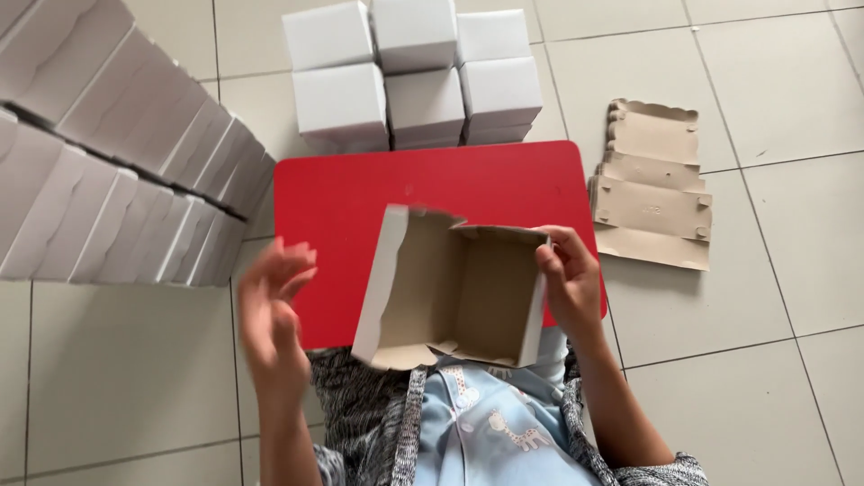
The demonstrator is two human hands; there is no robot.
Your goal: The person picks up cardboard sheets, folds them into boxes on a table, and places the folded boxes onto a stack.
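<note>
My right hand (569, 277) grips the right wall of a partly folded cardboard box (450, 288), white outside and brown inside, held open-side up over the near edge of a small red table (360, 193). My left hand (270, 310) hovers to the left of the box, fingers spread and blurred, holding nothing and not touching the box.
Several finished white boxes (414, 72) are stacked beyond the red table. Rows of nested white boxes (117, 171) lie at the left. A pile of flat brown box blanks (652, 198) rests on the tiled floor at the right.
</note>
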